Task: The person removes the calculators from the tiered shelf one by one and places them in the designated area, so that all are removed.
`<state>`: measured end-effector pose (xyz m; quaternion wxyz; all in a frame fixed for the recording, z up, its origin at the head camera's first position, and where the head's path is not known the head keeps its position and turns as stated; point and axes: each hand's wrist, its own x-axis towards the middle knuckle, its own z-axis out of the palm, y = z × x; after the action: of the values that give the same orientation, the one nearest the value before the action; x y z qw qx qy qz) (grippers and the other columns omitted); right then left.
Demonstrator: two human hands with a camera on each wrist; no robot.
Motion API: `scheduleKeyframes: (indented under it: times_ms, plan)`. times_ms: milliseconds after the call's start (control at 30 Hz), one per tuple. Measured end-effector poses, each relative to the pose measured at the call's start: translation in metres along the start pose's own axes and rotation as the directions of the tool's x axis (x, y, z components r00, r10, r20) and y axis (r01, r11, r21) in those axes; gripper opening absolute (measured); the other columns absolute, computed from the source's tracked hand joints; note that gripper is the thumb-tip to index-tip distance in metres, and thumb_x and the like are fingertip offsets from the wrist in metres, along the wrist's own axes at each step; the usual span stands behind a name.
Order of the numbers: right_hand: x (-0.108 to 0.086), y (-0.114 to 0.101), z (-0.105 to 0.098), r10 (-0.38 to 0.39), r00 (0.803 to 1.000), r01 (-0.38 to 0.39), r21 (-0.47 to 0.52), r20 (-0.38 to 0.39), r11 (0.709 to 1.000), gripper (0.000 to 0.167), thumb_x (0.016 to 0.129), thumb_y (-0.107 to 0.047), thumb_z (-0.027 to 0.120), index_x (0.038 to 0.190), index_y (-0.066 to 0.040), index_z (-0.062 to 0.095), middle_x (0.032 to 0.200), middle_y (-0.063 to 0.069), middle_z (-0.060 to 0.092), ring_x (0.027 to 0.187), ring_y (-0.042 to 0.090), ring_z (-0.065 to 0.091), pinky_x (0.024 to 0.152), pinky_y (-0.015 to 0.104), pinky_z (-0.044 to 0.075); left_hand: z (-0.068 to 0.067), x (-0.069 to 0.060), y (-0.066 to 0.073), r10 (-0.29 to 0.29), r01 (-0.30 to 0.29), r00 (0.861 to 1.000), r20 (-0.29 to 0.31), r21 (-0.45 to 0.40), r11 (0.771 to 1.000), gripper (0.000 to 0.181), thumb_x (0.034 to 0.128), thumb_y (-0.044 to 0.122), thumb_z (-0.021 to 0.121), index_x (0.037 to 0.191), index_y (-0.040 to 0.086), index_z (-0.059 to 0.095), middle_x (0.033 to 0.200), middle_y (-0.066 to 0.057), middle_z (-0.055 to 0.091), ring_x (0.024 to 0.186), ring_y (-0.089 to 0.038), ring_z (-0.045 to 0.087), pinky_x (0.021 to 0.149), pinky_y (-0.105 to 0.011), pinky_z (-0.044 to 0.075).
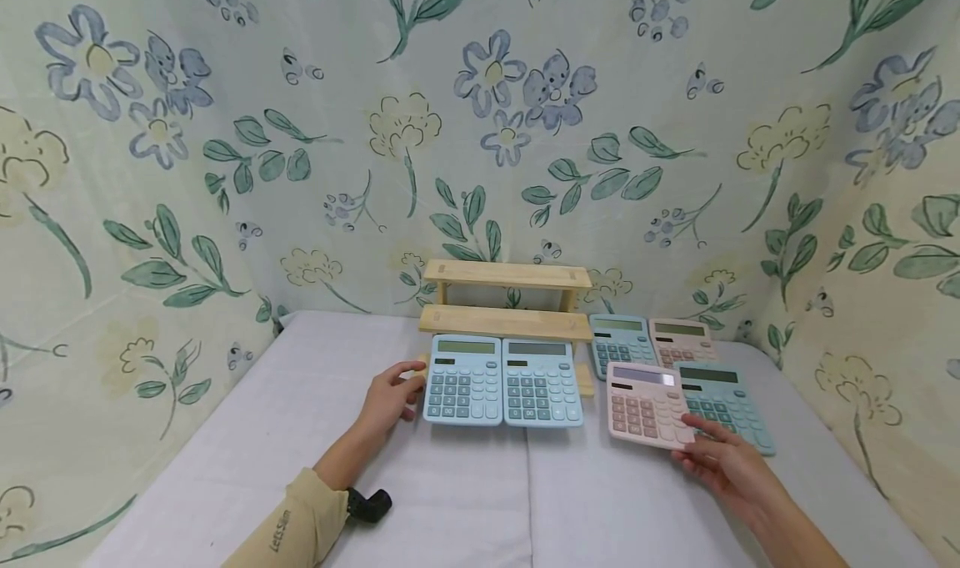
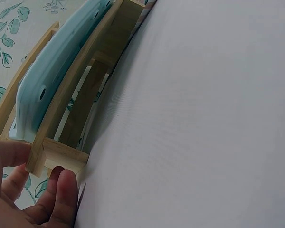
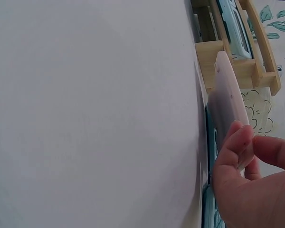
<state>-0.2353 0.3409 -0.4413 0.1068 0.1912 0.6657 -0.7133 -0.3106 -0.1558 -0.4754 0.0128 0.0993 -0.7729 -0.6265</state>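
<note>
My right hand [image 1: 731,468] pinches a pink calculator [image 1: 643,409] by its lower right corner, thumb on one face and fingers on the other. In the right wrist view the pink calculator [image 3: 232,99] is raised and seen edge-on beside the wooden stepped stand [image 3: 210,59]. My left hand [image 1: 390,397] grips the left end of this stand [image 1: 506,322], fingertips around the end of its front step in the left wrist view. Two light blue calculators, a left one [image 1: 462,384] and a right one [image 1: 542,384], lean side by side on the front step.
Right of the stand lie a blue calculator [image 1: 621,343], a pink one [image 1: 682,339] and a darker blue one [image 1: 727,401], partly covered by the held one. A white cloth [image 1: 450,493] covers the table. Floral curtains [image 1: 337,176] hang behind and at the sides.
</note>
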Motion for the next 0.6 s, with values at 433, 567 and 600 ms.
scheduleKeyframes:
  times_ms: [433, 567, 600]
  plan:
    - [0.002, 0.002, 0.0037, 0.044, 0.998, -0.043, 0.017, -0.035, 0.999, 0.077, 0.094, 0.001, 0.058, 0.161, -0.008, 0.02, 0.115, 0.011, 0.059, 0.092, 0.02, 0.07, 0.087, 0.035, 0.058, -0.0001, -0.0004, -0.0002, -0.007, 0.007, 1.0, 0.004, -0.01, 1.0, 0.033, 0.094, 0.025, 0.066, 0.127, 0.019, 0.067, 0.104, -0.01, 0.068, 0.079, -0.02, 0.058, 0.058, -0.03, 0.054]
    - [0.0039, 0.0019, 0.0031, 0.041, 0.999, -0.04, 0.027, -0.023, 0.999, 0.078, 0.095, 0.002, 0.058, 0.161, -0.007, 0.018, 0.125, 0.016, 0.055, 0.094, 0.02, 0.071, 0.09, 0.035, 0.058, 0.0006, -0.0003, 0.0005, -0.001, 0.001, 1.0, 0.005, -0.008, 1.0, 0.033, 0.0946, 0.025, 0.066, 0.127, 0.019, 0.067, 0.105, -0.011, 0.068, 0.079, -0.02, 0.058, 0.058, -0.029, 0.054]
    - [0.0046, 0.0017, 0.0029, 0.038, 0.999, -0.038, 0.027, -0.019, 0.999, 0.078, 0.095, 0.002, 0.057, 0.161, -0.007, 0.017, 0.127, 0.018, 0.054, 0.094, 0.02, 0.071, 0.09, 0.035, 0.058, 0.0007, -0.0005, 0.0005, 0.001, -0.001, 1.0, 0.006, -0.005, 1.0, 0.033, 0.0949, 0.025, 0.065, 0.128, 0.019, 0.066, 0.105, -0.011, 0.067, 0.079, -0.02, 0.058, 0.058, -0.029, 0.054]
